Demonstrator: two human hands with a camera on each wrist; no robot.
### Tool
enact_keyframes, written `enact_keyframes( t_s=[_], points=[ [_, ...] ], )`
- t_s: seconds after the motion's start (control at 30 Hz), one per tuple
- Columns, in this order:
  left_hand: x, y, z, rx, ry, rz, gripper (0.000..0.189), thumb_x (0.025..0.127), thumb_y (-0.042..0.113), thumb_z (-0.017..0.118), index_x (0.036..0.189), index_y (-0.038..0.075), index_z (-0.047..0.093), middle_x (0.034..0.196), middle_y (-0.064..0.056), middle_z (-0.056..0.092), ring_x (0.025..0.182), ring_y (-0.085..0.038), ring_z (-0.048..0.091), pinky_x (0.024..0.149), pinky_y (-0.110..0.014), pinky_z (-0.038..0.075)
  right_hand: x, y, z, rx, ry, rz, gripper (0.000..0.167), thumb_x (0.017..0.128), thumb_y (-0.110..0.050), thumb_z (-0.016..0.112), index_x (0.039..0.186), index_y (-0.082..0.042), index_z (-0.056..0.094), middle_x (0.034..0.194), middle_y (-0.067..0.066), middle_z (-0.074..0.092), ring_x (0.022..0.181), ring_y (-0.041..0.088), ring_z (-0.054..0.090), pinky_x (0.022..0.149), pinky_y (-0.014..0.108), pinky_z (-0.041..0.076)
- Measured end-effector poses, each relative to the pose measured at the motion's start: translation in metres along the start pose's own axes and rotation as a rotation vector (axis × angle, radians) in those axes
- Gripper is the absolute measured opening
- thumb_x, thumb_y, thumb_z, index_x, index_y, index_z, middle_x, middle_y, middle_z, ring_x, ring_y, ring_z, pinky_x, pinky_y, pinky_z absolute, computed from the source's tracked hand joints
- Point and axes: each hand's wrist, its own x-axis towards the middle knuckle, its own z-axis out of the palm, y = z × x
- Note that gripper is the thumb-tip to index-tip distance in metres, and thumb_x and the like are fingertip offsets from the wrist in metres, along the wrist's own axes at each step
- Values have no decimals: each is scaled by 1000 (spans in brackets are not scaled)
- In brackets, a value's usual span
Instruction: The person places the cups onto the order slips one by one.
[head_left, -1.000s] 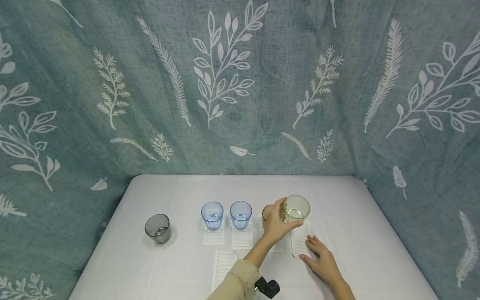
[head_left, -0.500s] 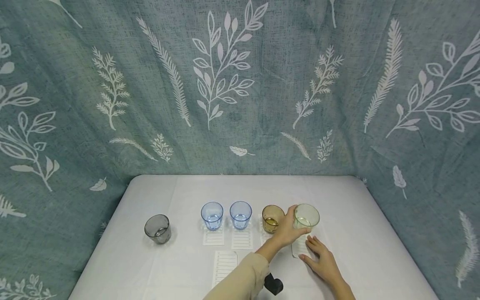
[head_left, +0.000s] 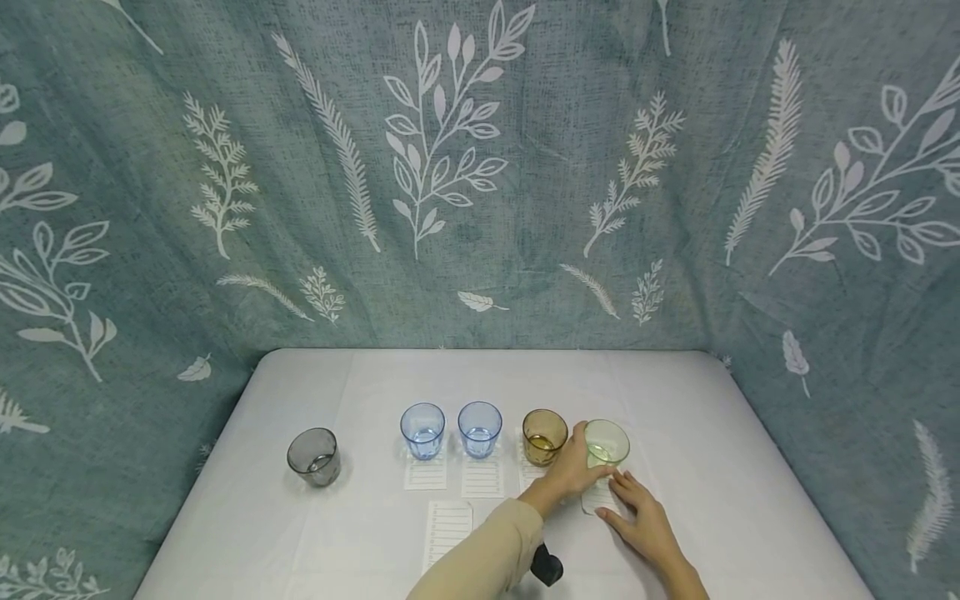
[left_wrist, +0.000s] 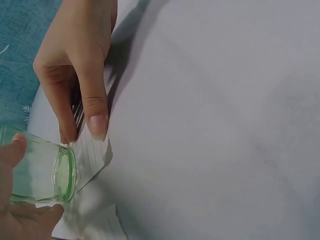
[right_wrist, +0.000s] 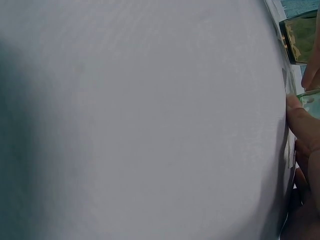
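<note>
My left hand (head_left: 572, 468) grips a pale green glass tumbler (head_left: 609, 440) by its sides, thumb in front and fingers behind. In the left wrist view the base of the green tumbler (left_wrist: 37, 172) is at the far end of a lined paper card (left_wrist: 87, 155). My right hand (head_left: 643, 521) rests on the near part of that card, thumb and fingertips spread across it. Just left of my left hand stands an amber glass (head_left: 545, 437) on its own card, partly hidden by the hand. The right wrist view catches my right hand (right_wrist: 305, 127) only at its edge.
Two blue glasses, a left one (head_left: 423, 432) and a right one (head_left: 480, 430), stand in line at the cards' upper ends. A tilted-looking grey glass (head_left: 314, 457) is farther left. Another lined card (head_left: 448, 533) lies in front. A black device (head_left: 547, 565) sits by my left sleeve.
My left hand has carried the green glass right and down toward the card, leaving the amber glass more exposed. My right hand has stayed on the card.
</note>
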Motion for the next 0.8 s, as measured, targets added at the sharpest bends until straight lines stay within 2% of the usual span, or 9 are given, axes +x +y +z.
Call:
enact_keyframes(
  t_s=[0.2, 0.37, 0.47, 0.6, 0.8],
  points=[
    [1, 1, -2, 10, -7, 5, 77, 79, 36, 76, 134, 6, 31, 120, -18, 58, 111, -25, 58, 90, -28, 49, 1, -1, -1, -4, 6, 1, 57, 76, -26, 78, 117, 10, 59, 130, 27, 51, 123, 47, 43, 98, 60, 36],
    [0, -2, 1, -66, 24, 42, 74, 76, 30, 79, 128, 6, 32, 114, -19, 59, 106, -24, 59, 88, -26, 49, 2, -3, -2, -2, 11, 2, 57, 76, -25, 78, 116, 11, 60, 128, 29, 52, 122, 48, 43, 97, 60, 36],
    [-1, -5, 5, -88, 44, 71, 74, 77, 28, 77, 129, 2, 32, 116, -20, 57, 107, -25, 58, 89, -27, 48, 1, -3, -1, -3, 20, -4, 56, 75, -22, 79, 116, 11, 60, 127, 29, 53, 122, 49, 43, 97, 59, 37],
    [-4, -8, 8, -76, 54, 75, 77, 79, 31, 75, 133, -3, 32, 120, -21, 55, 112, -29, 56, 92, -32, 48, 1, -2, 0, -12, 30, -8, 56, 74, -20, 80, 116, 11, 60, 127, 30, 52, 121, 49, 45, 97, 58, 38],
    [-8, -10, 9, -115, 36, 55, 75, 80, 34, 72, 136, 0, 36, 125, -17, 55, 116, -27, 54, 95, -32, 47, 1, -4, -1, -18, 27, 6, 57, 74, -23, 79, 116, 11, 60, 128, 31, 51, 120, 49, 45, 97, 58, 38]
  ],
)
